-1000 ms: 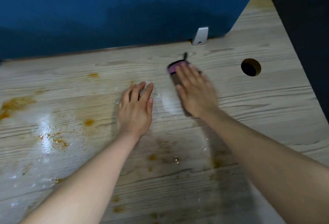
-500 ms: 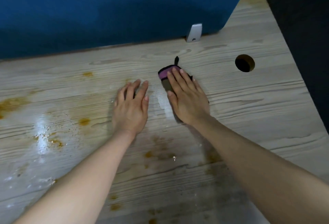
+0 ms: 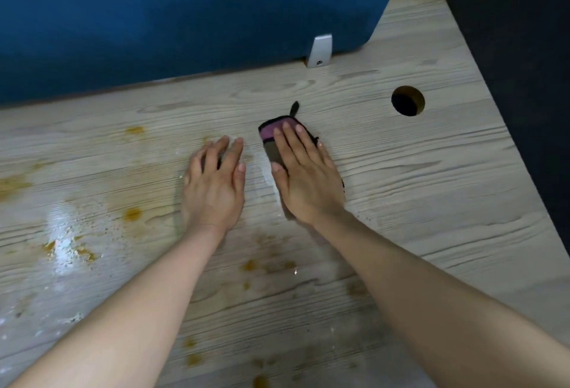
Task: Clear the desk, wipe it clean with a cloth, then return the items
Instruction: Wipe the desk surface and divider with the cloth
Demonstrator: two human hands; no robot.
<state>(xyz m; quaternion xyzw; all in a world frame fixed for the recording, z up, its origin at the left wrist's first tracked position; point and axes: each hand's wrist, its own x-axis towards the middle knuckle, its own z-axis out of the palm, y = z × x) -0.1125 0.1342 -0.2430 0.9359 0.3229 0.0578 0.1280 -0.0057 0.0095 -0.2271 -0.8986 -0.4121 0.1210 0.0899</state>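
While the flat right hand [image 3: 308, 184] presses one pink and brown cloth [image 3: 271, 140] down, the left hand [image 3: 212, 190] rests flat, fingers straight, on one stained wooden tabletop [image 3: 431, 190].

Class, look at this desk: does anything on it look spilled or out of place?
Yes. Orange-brown stains and wet streaks mark the desk left of and below the hands, away from the cloth under the right hand.

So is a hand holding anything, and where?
Nothing is gripped. The right hand presses flat on top of the cloth; the left hand rests flat on the desk.
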